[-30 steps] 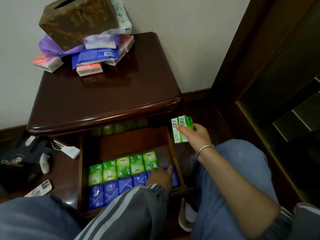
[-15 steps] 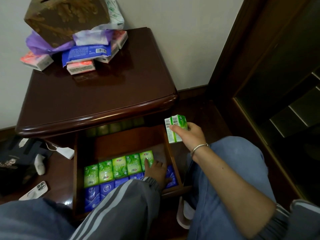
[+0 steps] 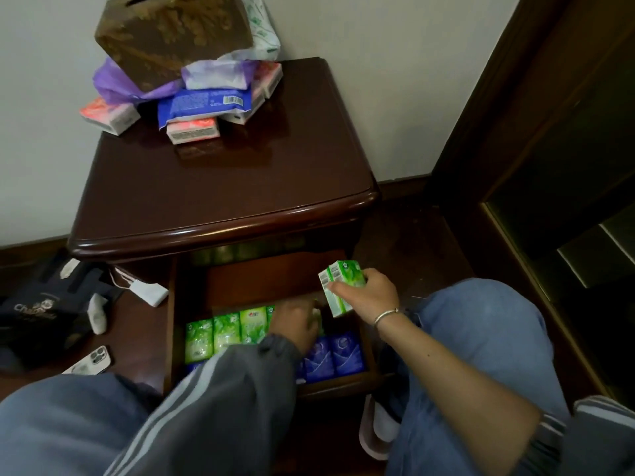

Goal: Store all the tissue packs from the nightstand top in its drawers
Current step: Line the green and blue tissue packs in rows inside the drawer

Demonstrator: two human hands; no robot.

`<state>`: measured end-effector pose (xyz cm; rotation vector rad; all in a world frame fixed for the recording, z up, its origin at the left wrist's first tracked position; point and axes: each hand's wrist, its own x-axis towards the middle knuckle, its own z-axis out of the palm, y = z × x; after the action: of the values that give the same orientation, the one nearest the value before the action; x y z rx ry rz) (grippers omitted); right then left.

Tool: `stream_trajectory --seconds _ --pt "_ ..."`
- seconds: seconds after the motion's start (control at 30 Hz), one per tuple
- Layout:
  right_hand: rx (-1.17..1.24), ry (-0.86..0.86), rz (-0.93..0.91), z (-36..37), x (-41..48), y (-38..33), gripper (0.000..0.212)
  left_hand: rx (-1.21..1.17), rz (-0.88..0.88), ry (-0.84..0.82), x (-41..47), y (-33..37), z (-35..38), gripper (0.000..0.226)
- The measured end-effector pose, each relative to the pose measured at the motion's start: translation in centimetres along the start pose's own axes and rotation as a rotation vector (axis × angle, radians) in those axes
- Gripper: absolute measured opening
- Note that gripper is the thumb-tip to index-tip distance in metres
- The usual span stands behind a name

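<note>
The big dark nightstand (image 3: pixel 223 187) stands against the wall. Its drawer (image 3: pixel 170 321) is pulled out toward the person's knees. At the back of the tabletop, a brown tissue box (image 3: pixel 171 36) sits tilted on a pile of tissue packs. In the pile are a blue pack (image 3: pixel 206 104), some pink packs (image 3: pixel 110 115) and a purple wrapper (image 3: pixel 113 80).

Inside the drawer lies a row of green packs (image 3: pixel 223 333). A row of blue packs (image 3: pixel 338 353) lies in front of it, closer to the person.

The two hands are apart. The left hand (image 3: pixel 295 324) is down in the drawer, at the right end of the green row. It is blurry, so I cannot tell if it holds anything. The right hand (image 3: pixel 369 293) is over the right side of the drawer. Its fingers are wrapped round two green packs (image 3: pixel 340 286), held side by side. A silver bracelet (image 3: pixel 386 316) is on that wrist.

On the floor to the left are a dark bag (image 3: pixel 41 310), a white charger (image 3: pixel 149 293) and a phone (image 3: pixel 91 360).
</note>
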<state>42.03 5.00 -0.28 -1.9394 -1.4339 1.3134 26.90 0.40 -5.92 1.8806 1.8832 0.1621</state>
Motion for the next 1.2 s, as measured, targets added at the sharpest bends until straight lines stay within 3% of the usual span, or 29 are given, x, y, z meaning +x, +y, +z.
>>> stream_trajectory --seconds 0.2,0.33,0.43,0.57,0.7,0.8,0.97,1.2 --pt "-0.282 -0.027 -0.014 4.5 -0.9 1.1 0.049 -0.246 -0.299 0.219 -1.7 -6.1 -8.4 0.026" --pt "-0.511 0.09 -0.031 5.4 -0.5 1.5 0.056 -0.169 -0.557 0.359 -4.1 -9.9 -9.6 0.046" --pt "-0.586 0.198 -0.086 5.1 -0.1 1.6 0.059 -0.137 -0.735 0.354 -5.4 -11.5 -9.4 0.063" --pt "-0.735 0.214 -0.156 5.5 0.0 1.6 0.057 -0.285 -0.851 0.244 -6.3 -13.2 -8.5 0.07" --pt "-0.983 0.18 -0.231 7.3 0.0 1.5 0.056 -0.5 -0.873 0.144 -6.8 -13.8 -7.2 0.065" --pt "-1.083 0.151 -0.195 8.6 0.2 1.5 0.069 -0.571 -0.835 0.141 -6.9 -14.0 -6.8 0.065" --pt "-1.112 0.14 -0.161 9.5 0.5 2.3 0.079 -0.549 -0.8 0.127 -7.1 -14.1 -6.5 0.076" --pt "-1.123 0.146 -0.137 9.4 0.5 2.4 0.067 -0.498 -0.784 0.134 -7.1 -13.8 -6.1 0.084"
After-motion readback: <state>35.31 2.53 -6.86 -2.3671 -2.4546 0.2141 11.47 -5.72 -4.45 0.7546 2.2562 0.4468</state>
